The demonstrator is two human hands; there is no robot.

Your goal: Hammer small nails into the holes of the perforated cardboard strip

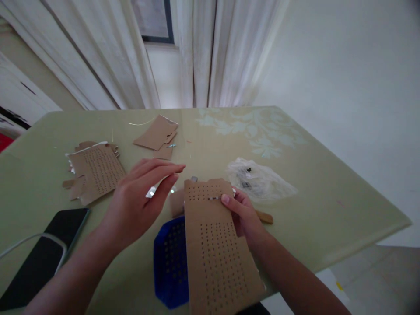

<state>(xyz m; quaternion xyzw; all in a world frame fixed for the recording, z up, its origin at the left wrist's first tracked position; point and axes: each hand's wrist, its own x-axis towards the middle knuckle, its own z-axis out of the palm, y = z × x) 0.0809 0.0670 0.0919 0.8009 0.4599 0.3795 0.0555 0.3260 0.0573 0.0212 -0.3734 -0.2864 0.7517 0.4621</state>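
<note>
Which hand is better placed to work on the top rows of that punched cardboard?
Left. The left hand hovers open beside the cardboard's top edge; the right hand is gripping that cardboard.

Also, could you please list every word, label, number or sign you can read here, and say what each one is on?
None can be read.
Card in the right hand: rows of punched holes, no print.
Card pile on the table: holes only.
Plastic bag: small dark marks, too blurred to read.
Phone: dark screen, no text.
Blue tray: no lettering visible.
</note>
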